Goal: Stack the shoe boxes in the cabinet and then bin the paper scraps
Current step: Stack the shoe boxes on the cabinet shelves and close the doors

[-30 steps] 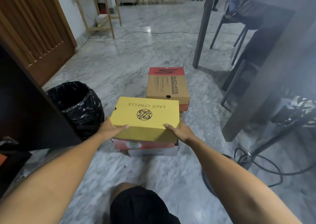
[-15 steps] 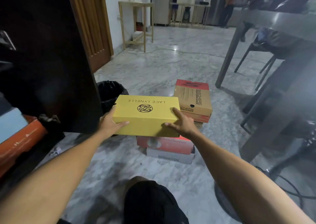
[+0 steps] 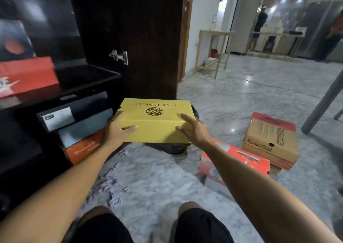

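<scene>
At the far left, the dark cabinet [image 3: 89,38] stands open, its door [image 3: 144,38] swung out toward the room. On its upper shelf [image 3: 87,76] a red box [image 3: 27,74] sits at the left end, blurred, with a dark box [image 3: 14,38] on top of it. Under that shelf, three boxes are stacked at a slant: a black box with a white label [image 3: 74,109] on top, a grey-blue box [image 3: 85,127] in the middle, an orange box [image 3: 85,146] at the bottom.

Just right of that stack, the yellow shoe box [image 3: 156,120] marked LACE LYNELLE is held in the air above the marble floor [image 3: 232,98], in front of the cabinet door's lower edge. The left hand [image 3: 117,131] grips its left end, thumb lying over the near face and fingers hidden behind the box. The right hand [image 3: 193,129] lies on the right end with fingers nearly straight and spread, one finger across the lid, the thumb on the near face; the grip there is loose rather than curled round.

Below the box, a dark bin [image 3: 174,148] shows partly. Torn paper scraps [image 3: 113,185] litter the floor near the cabinet's base.

Further right, a red-orange shoe box [image 3: 239,161] rests on a white box [image 3: 217,187], touching it. Beside them stands a brown Skechers box [image 3: 271,139] on another like it
</scene>
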